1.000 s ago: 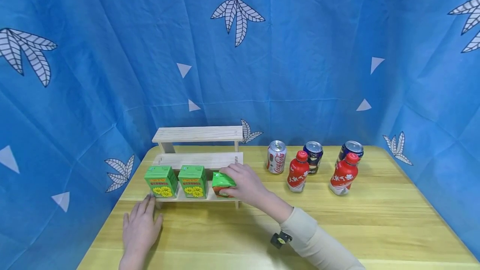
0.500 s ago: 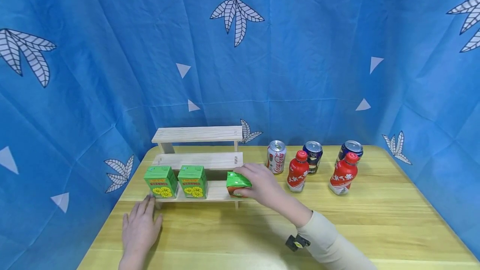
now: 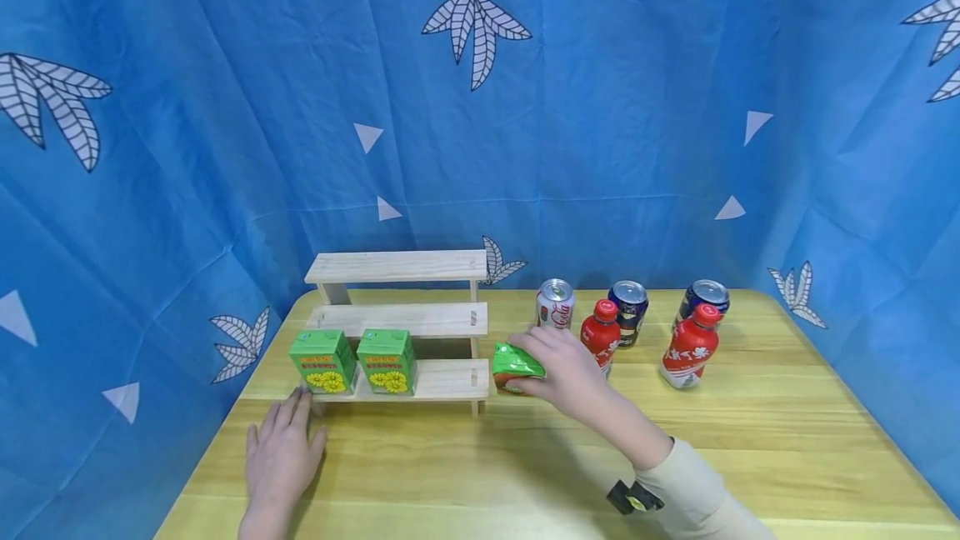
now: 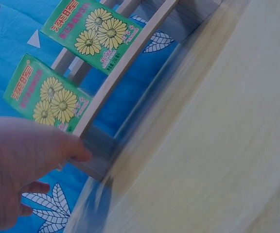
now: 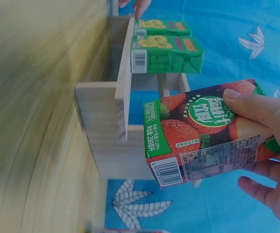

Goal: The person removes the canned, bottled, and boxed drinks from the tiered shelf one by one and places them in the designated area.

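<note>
My right hand (image 3: pixel 562 369) grips a lychee juice box (image 5: pixel 203 131), red and dark with a green top, just off the right end of the wooden three-tier rack (image 3: pixel 450 377). The thumb lies across its printed front in the right wrist view. Two green drink cartons with yellow flowers, one at the left end (image 3: pixel 324 363) and another beside it (image 3: pixel 387 362), stand on the rack's lowest shelf. My left hand (image 3: pixel 281 448) rests at the rack's front left corner, its fingertips right at the end of the lowest shelf.
Behind and right of the held box stand a white Coca-Cola can (image 3: pixel 556 304), two red bottles (image 3: pixel 601 332) (image 3: pixel 690 348) and two dark blue cans (image 3: pixel 628 307) (image 3: pixel 707 294). A blue patterned curtain (image 3: pixel 600 107) hangs round the wooden table (image 3: pixel 480 473).
My right hand has carried the lychee juice box rightward from the right part of the lowest shelf to beyond the rack's end. The left hand has stayed in place.
</note>
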Motion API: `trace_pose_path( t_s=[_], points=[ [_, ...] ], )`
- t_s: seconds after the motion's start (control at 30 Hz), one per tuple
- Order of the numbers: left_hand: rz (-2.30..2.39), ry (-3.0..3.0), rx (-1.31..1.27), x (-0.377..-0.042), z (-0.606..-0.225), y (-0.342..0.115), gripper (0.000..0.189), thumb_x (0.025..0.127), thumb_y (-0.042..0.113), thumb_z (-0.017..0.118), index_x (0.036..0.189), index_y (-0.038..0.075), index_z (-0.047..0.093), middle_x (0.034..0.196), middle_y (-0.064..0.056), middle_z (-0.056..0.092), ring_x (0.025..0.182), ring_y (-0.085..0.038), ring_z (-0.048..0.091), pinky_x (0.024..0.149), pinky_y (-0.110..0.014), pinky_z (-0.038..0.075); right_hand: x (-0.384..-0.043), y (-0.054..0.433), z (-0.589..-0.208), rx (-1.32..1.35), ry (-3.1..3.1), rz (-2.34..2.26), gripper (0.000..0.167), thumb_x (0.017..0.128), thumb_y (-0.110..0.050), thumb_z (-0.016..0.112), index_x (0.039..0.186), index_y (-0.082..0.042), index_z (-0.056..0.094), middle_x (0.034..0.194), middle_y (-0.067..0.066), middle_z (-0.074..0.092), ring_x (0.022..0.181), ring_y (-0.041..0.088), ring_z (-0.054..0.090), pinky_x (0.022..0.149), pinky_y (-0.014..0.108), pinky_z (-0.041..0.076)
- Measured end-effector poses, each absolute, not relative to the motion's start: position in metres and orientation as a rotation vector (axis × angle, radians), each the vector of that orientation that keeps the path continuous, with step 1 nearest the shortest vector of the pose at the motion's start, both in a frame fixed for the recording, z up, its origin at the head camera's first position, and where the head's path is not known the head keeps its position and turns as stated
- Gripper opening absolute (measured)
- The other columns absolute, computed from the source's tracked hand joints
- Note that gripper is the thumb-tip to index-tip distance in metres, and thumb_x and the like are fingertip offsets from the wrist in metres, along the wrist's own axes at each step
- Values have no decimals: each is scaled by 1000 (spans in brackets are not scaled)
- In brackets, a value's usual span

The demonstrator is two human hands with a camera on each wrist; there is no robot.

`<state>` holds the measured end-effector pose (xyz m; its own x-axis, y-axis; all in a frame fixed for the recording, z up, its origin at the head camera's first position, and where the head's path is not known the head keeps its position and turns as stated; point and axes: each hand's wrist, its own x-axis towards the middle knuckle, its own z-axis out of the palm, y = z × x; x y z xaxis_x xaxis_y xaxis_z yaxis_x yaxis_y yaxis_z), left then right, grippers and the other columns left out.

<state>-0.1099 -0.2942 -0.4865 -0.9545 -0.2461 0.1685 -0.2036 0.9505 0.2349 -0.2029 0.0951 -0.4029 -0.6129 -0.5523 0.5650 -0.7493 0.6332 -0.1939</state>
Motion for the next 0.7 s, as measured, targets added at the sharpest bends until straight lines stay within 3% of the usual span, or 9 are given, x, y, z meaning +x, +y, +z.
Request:
trace_pose_path(
  t_s=[0.7],
  points=[
    [-310, -2890, 321, -110, -487, -295, 66, 91, 27, 62, 147, 2, 38, 155, -21, 34, 139, -49, 30, 111, -75, 15, -195, 161, -417, 897, -2456, 551, 56, 64, -27, 90, 114, -15, 67, 105, 0, 70, 95, 20, 63, 80, 41, 54]
  ],
)
